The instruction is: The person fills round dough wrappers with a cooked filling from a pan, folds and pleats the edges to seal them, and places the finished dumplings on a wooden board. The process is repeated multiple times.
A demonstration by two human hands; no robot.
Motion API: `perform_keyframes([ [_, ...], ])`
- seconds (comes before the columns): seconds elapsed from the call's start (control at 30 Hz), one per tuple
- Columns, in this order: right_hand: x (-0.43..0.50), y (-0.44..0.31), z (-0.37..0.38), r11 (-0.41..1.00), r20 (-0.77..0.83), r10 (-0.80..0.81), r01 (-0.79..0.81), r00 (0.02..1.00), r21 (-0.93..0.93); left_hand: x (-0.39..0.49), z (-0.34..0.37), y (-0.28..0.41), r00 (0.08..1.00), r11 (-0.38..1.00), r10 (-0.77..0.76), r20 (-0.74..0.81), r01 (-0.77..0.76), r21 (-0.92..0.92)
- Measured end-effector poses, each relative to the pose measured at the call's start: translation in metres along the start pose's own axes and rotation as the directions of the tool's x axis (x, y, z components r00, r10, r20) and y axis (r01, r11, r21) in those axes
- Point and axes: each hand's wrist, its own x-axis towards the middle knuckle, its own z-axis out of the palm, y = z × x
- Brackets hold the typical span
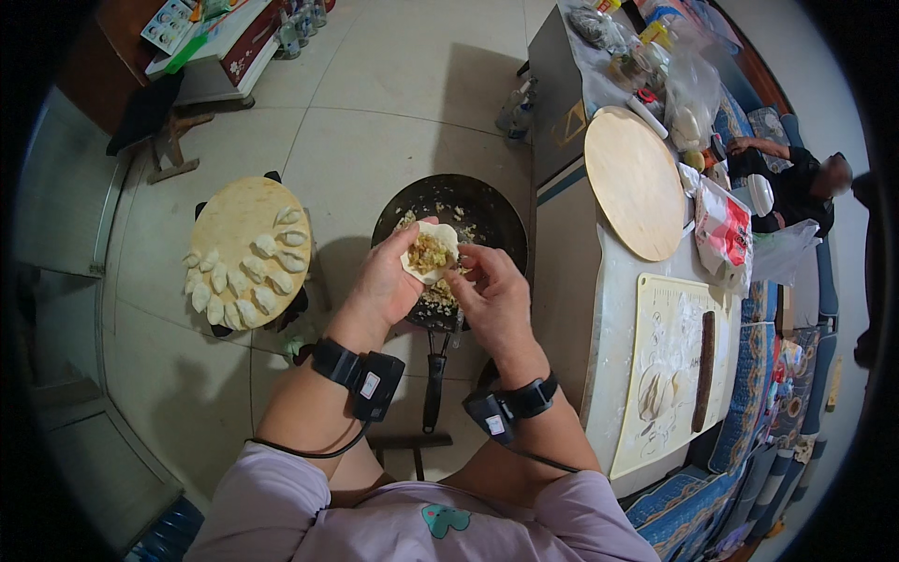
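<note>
My left hand [386,281] holds a round dough wrapper [450,237] with chopped filling [428,254] in its middle. The thumb and fingertips of my right hand [495,295] pinch the wrapper's right edge. Below both hands is a black frying pan [502,211] with loose filling in it, its handle towards me. To the left, a round wooden board [225,204] bears several folded dumplings [254,268] near its right and lower edges. On the table to the right, a dark rolling pin [704,372] and some flattened dough [657,393] lie on a pale yellow mat [650,302].
The table [604,309] at right also carries a bare round board [635,183], a red and white bag [723,228] and plastic bags. Glass bottles [520,112] stand on the floor beside it. A person [790,172] sits beyond the table. A wooden stool [172,140] stands upper left.
</note>
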Motion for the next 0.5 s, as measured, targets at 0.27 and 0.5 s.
perform_keyframes([
  [0.27,0.011,-0.002,0.015,0.999,0.027,-0.007,0.008,1.000,-0.036,0.001,-0.005,-0.001,1.000,1.000,-0.006,0.031,0.006,-0.015],
  [0.5,0.024,0.013,0.011,0.971,-0.007,0.024,-0.025,1.000,-0.238,0.004,-0.005,0.006,0.999,0.997,-0.011,0.035,0.014,-0.082],
])
